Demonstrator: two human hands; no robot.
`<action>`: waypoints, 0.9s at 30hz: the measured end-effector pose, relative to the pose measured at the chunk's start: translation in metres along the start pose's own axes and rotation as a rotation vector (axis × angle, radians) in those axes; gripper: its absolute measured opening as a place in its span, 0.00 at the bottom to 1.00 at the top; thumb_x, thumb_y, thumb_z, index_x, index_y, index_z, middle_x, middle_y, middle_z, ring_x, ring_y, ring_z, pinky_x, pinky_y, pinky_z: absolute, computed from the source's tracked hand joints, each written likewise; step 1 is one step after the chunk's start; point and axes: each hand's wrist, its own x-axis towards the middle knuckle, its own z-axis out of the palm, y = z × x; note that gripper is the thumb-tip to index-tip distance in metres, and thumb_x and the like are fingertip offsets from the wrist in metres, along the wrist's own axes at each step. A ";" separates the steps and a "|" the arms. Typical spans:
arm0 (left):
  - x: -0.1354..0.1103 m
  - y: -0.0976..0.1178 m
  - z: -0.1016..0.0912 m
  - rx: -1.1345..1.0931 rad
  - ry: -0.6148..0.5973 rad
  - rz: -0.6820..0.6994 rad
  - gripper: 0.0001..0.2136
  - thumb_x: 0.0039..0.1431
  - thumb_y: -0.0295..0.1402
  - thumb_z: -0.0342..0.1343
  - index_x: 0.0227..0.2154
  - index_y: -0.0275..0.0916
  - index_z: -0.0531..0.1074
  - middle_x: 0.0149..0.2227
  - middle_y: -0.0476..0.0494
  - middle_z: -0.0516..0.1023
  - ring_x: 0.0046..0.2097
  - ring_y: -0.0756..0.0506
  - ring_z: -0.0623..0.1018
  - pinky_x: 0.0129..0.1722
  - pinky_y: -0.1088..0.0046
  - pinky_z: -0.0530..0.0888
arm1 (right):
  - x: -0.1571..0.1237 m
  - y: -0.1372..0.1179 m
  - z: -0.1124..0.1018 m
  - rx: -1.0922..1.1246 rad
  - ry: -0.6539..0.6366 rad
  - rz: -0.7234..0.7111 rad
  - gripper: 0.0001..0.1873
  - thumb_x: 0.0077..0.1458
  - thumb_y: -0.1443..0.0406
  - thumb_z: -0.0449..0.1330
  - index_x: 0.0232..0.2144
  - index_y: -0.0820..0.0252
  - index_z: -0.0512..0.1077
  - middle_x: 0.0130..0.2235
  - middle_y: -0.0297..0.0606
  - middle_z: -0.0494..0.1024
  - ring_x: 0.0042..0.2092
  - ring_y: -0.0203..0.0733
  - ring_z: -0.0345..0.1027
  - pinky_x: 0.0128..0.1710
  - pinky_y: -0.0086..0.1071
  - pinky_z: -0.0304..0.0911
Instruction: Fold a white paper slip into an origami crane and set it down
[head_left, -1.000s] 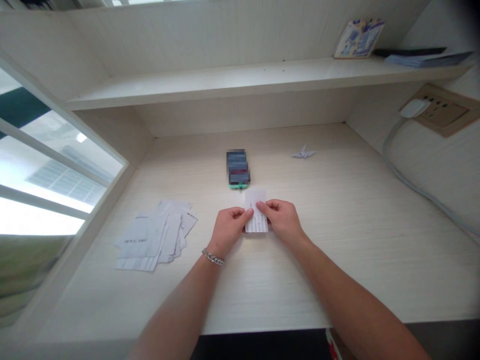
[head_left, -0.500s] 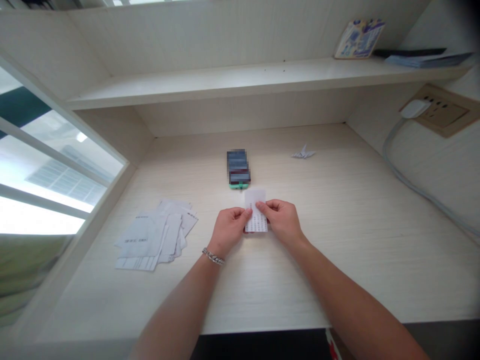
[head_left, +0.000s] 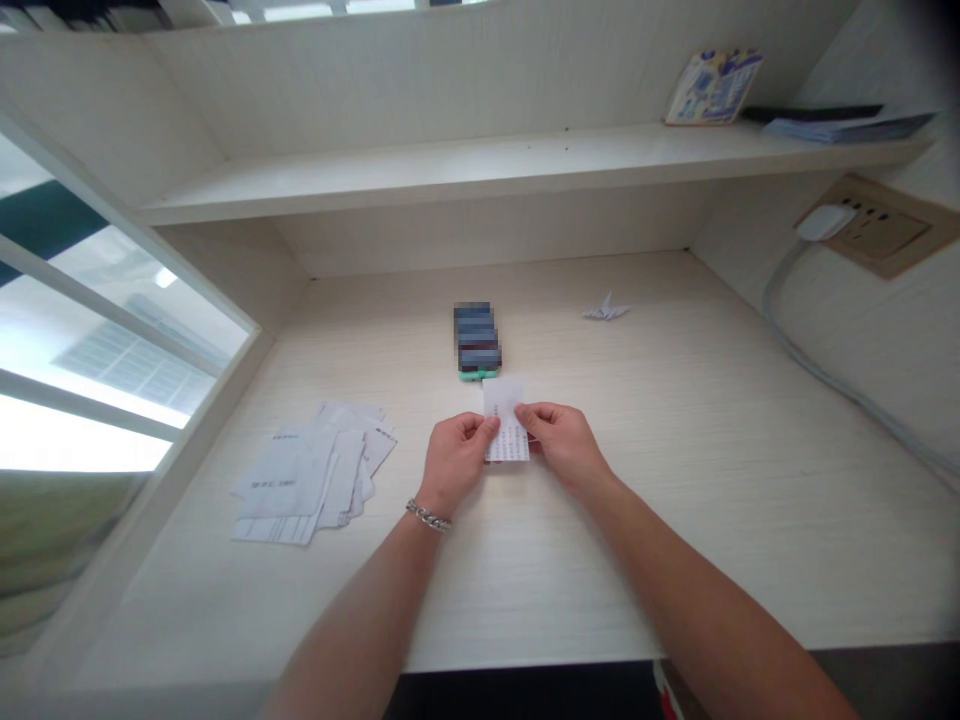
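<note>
Between my hands is a small white sheet of paper (head_left: 508, 440) with rows of print on its lower part. My left hand (head_left: 459, 455) pinches its left edge, thumb on top; a silver chain bracelet (head_left: 428, 515) circles that wrist. My right hand (head_left: 568, 440) pinches the right edge, its thumb lying on the printed face. The fingers behind the paper are mostly hidden. Just beyond the paper's top edge lies a phone (head_left: 477, 338) with a blurred screen and a green lower edge.
A loose pile of printed white papers (head_left: 307, 475) spreads at the left of the desk (head_left: 675, 560). A folded paper crane (head_left: 606, 309) sits at the back right. Above runs a shelf (head_left: 450, 188). A grey cable (head_left: 840, 375) hangs from the wall socket (head_left: 892, 228) at right.
The paper has shifted slightly left in my hands, and my right thumb now sits nearer its right edge. The camera view has tilted a little. The phone, pile and crane stay in place.
</note>
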 end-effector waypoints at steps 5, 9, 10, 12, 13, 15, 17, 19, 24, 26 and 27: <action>0.001 0.002 -0.001 0.039 0.068 0.018 0.17 0.51 0.45 0.54 0.22 0.34 0.71 0.18 0.49 0.70 0.21 0.52 0.67 0.20 0.78 0.62 | 0.004 0.005 0.000 -0.110 -0.027 -0.023 0.18 0.37 0.53 0.66 0.19 0.62 0.69 0.19 0.33 0.72 0.20 0.33 0.62 0.21 0.28 0.58; 0.001 0.002 0.001 0.035 0.102 0.024 0.17 0.50 0.45 0.54 0.22 0.34 0.72 0.19 0.49 0.70 0.22 0.52 0.67 0.20 0.78 0.61 | 0.003 0.005 0.000 -0.171 0.024 -0.098 0.18 0.40 0.53 0.64 0.20 0.63 0.70 0.18 0.33 0.70 0.20 0.33 0.61 0.20 0.27 0.56; 0.002 0.002 0.001 0.035 0.110 0.022 0.17 0.50 0.45 0.54 0.22 0.34 0.72 0.19 0.49 0.71 0.22 0.52 0.67 0.20 0.78 0.61 | 0.002 0.005 0.000 -0.159 -0.001 -0.072 0.18 0.41 0.52 0.64 0.20 0.63 0.70 0.19 0.33 0.71 0.20 0.33 0.61 0.20 0.27 0.57; 0.002 0.002 0.000 0.042 0.125 0.024 0.17 0.50 0.45 0.54 0.22 0.34 0.72 0.19 0.49 0.70 0.22 0.52 0.67 0.20 0.78 0.61 | 0.001 0.004 0.000 -0.146 -0.058 -0.003 0.19 0.41 0.52 0.63 0.21 0.63 0.70 0.19 0.34 0.71 0.20 0.33 0.62 0.20 0.28 0.59; 0.001 0.003 0.000 0.044 0.131 0.026 0.17 0.50 0.45 0.54 0.22 0.34 0.71 0.18 0.49 0.70 0.21 0.52 0.66 0.20 0.78 0.61 | 0.001 0.004 0.000 -0.156 -0.072 0.018 0.19 0.41 0.51 0.64 0.21 0.63 0.69 0.19 0.33 0.71 0.19 0.33 0.62 0.20 0.28 0.58; 0.001 0.005 -0.001 0.049 0.145 0.030 0.17 0.50 0.45 0.55 0.21 0.34 0.71 0.18 0.50 0.70 0.21 0.52 0.66 0.20 0.78 0.61 | 0.000 0.004 0.001 -0.204 -0.059 0.001 0.19 0.41 0.52 0.64 0.20 0.63 0.68 0.18 0.32 0.69 0.18 0.32 0.60 0.18 0.27 0.55; 0.001 0.006 -0.001 0.047 0.161 0.034 0.17 0.50 0.45 0.54 0.21 0.34 0.71 0.18 0.49 0.70 0.21 0.52 0.66 0.20 0.78 0.61 | 0.001 0.004 0.001 -0.228 -0.028 -0.046 0.19 0.42 0.52 0.63 0.20 0.63 0.68 0.17 0.32 0.69 0.17 0.30 0.59 0.17 0.26 0.53; 0.002 0.007 0.000 0.044 0.180 0.034 0.16 0.51 0.44 0.55 0.21 0.34 0.71 0.18 0.49 0.70 0.21 0.52 0.67 0.20 0.78 0.62 | 0.000 0.004 0.001 -0.212 -0.041 -0.040 0.18 0.43 0.52 0.63 0.21 0.63 0.69 0.18 0.32 0.70 0.18 0.30 0.60 0.18 0.25 0.54; 0.005 -0.001 -0.001 -0.041 0.184 0.008 0.16 0.50 0.45 0.55 0.22 0.34 0.71 0.20 0.48 0.72 0.22 0.52 0.69 0.20 0.78 0.64 | -0.002 0.000 0.000 -0.201 -0.091 -0.006 0.18 0.40 0.54 0.65 0.20 0.63 0.68 0.20 0.34 0.72 0.18 0.30 0.59 0.18 0.26 0.54; 0.007 -0.006 0.000 -0.133 0.162 -0.010 0.16 0.49 0.45 0.56 0.23 0.34 0.70 0.21 0.47 0.73 0.23 0.51 0.70 0.22 0.77 0.65 | -0.001 -0.002 0.000 -0.212 -0.090 -0.026 0.17 0.40 0.54 0.65 0.21 0.62 0.69 0.20 0.33 0.72 0.17 0.30 0.58 0.17 0.26 0.53; 0.008 -0.007 0.000 -0.181 0.151 -0.022 0.16 0.49 0.45 0.57 0.23 0.34 0.70 0.21 0.48 0.73 0.23 0.51 0.70 0.23 0.77 0.66 | 0.000 -0.003 -0.001 -0.212 -0.088 -0.029 0.17 0.40 0.54 0.64 0.22 0.63 0.69 0.20 0.33 0.72 0.18 0.30 0.59 0.18 0.26 0.54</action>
